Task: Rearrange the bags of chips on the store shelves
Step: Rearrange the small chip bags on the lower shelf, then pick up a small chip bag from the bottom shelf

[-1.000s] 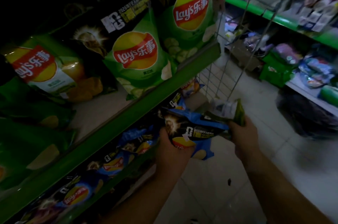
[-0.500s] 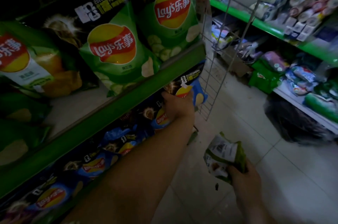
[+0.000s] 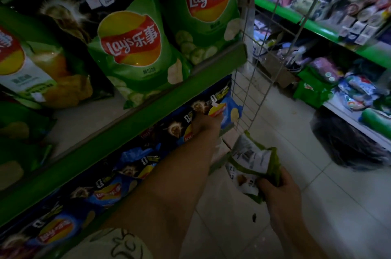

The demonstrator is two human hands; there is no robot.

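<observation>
Two hands work: the left hand (image 3: 208, 123) reaches under the green shelf (image 3: 135, 123), its grip grasping a blue bag (image 3: 229, 110). The right hand (image 3: 279, 191) has its grip clenched on a green bag (image 3: 254, 159).

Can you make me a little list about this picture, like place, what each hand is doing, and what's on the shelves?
place: dim shop aisle with green shelves
left hand: reaching into the lower shelf, on a blue chip bag at the row's far end
right hand: holding a small green bag out over the floor, back side showing
upper shelf: big green chip bags standing up
lower shelf: row of blue chip bags
beside the shelf: white wire rack
floor: pale tiles
</observation>
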